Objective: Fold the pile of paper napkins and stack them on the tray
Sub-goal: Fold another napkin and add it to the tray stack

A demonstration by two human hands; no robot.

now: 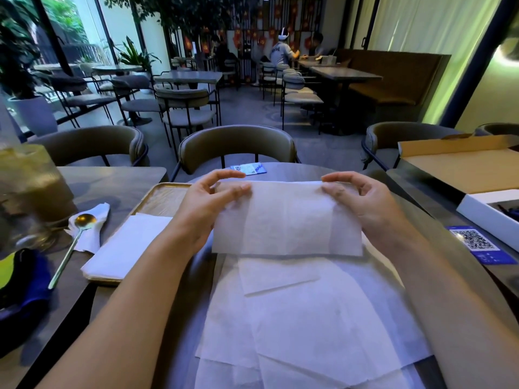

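A thin white paper napkin (286, 220) hangs folded in half above the table, held by both upper corners. My left hand (207, 203) pinches its top left corner and my right hand (356, 196) pinches its top right corner. Below it a loose pile of unfolded napkins (303, 318) lies spread on the table in front of me. To the left sits a wooden tray (160, 196) with a stack of folded napkins (126, 245) on its near end.
A gold spoon (73, 242) rests on a crumpled napkin left of the tray, beside a tall drink glass (31, 192). An open cardboard box (463, 167) and a QR card (477, 244) lie to the right. A chair (236, 147) stands across the table.
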